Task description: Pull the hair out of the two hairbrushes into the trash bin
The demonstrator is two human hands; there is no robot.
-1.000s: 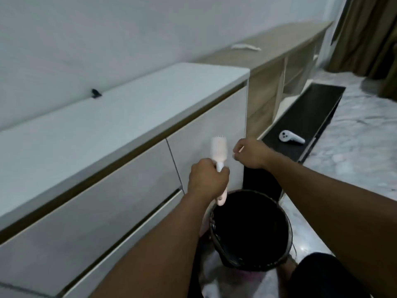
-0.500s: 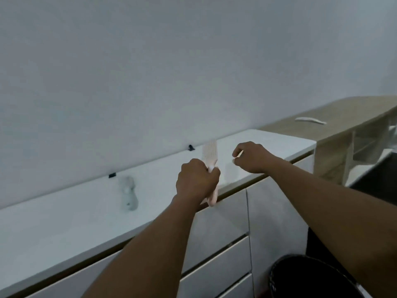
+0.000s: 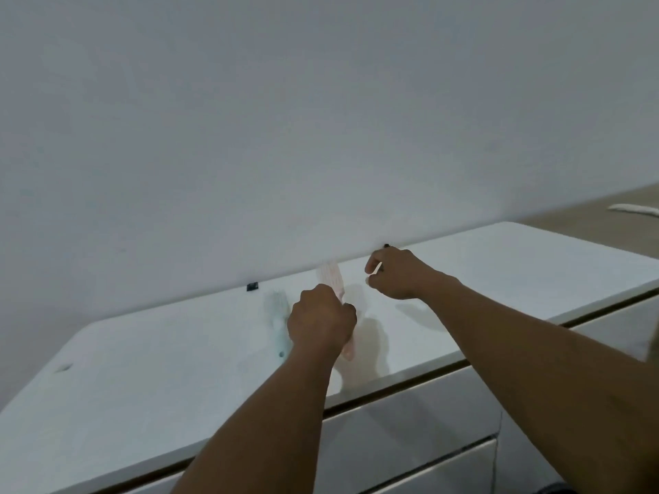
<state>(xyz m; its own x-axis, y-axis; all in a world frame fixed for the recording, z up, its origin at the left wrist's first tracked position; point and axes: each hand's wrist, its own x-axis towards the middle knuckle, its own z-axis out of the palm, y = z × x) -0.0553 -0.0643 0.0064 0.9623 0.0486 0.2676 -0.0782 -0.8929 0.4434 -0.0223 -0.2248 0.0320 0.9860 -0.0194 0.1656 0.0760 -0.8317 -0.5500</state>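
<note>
My left hand [image 3: 321, 320] grips the handle of a pale pink hairbrush [image 3: 331, 279], held upright over the white cabinet top [image 3: 499, 269]; its bristle head sticks up above my fist and the handle end shows below. A second, pale green hairbrush [image 3: 277, 315] lies flat on the cabinet top just left of that hand, blurred. My right hand [image 3: 396, 274] hovers to the right of the pink brush with fingers curled and pinched together; whether hair is between them is too small to tell. The trash bin is out of view.
White drawer fronts [image 3: 410, 433] run below the cabinet edge. Two small black clips [image 3: 252, 287] sit against the wall. A wooden shelf top [image 3: 588, 215] with a white object [image 3: 634, 209] lies at far right.
The view has swung up from the black bin to the cabinet top. Both hands moved up over the cabinet with the pink brush, and the green brush came into view.
</note>
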